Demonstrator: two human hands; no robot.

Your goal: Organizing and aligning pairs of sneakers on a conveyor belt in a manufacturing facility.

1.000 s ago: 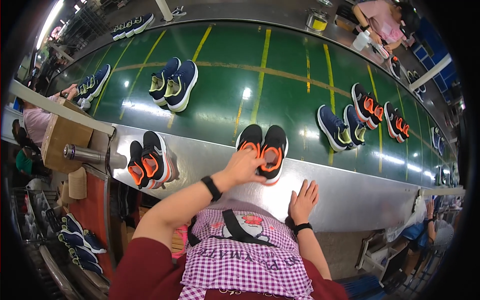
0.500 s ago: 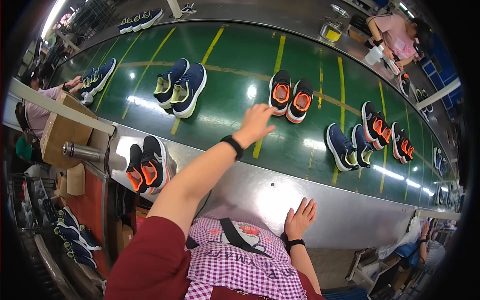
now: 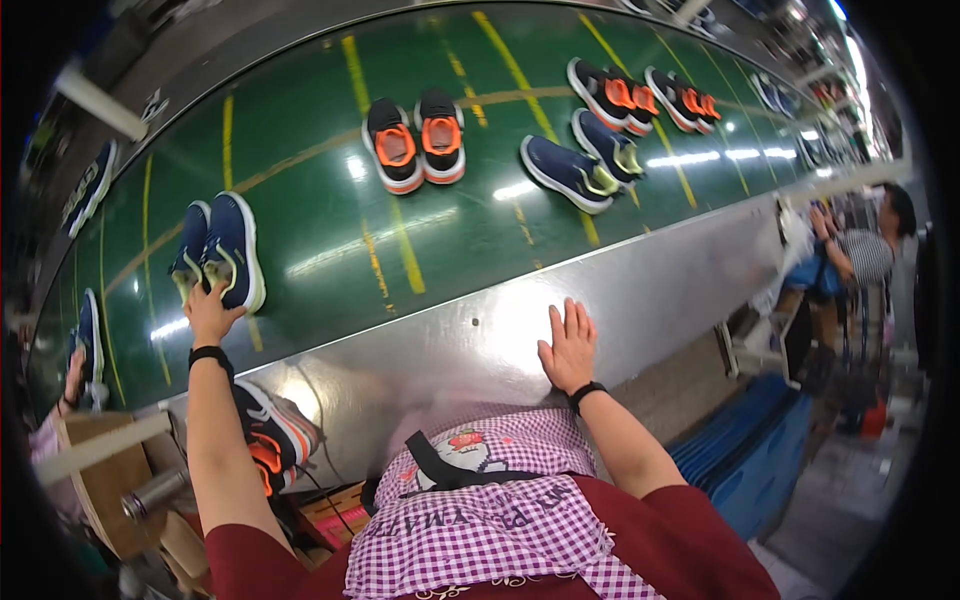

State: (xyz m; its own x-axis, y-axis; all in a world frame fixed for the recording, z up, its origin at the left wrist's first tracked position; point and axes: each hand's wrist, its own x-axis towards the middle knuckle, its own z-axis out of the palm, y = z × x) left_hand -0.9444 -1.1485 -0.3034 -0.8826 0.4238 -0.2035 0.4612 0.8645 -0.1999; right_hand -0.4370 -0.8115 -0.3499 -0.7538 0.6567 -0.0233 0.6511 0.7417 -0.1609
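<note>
My left hand reaches out over the green conveyor belt to a pair of navy sneakers with lime linings. Its fingers are hooked into the heel openings, with the thumb against the right shoe's heel; the shoes still rest on the belt. My right hand lies flat on the metal ledge, fingers stretched and holding nothing. Beyond and to the right of my left hand stands a pair of black sneakers with orange linings.
Farther right on the belt are another navy pair and black-orange pairs. Beside my left forearm, black-orange shoes sit on the ledge. A metal flask is at lower left. Another person's hand touches a shoe at far left.
My left hand has gone from beside the black-orange pair leftward to the navy pair and taken hold of its heels. My view has turned. The right hand stays on the ledge.
</note>
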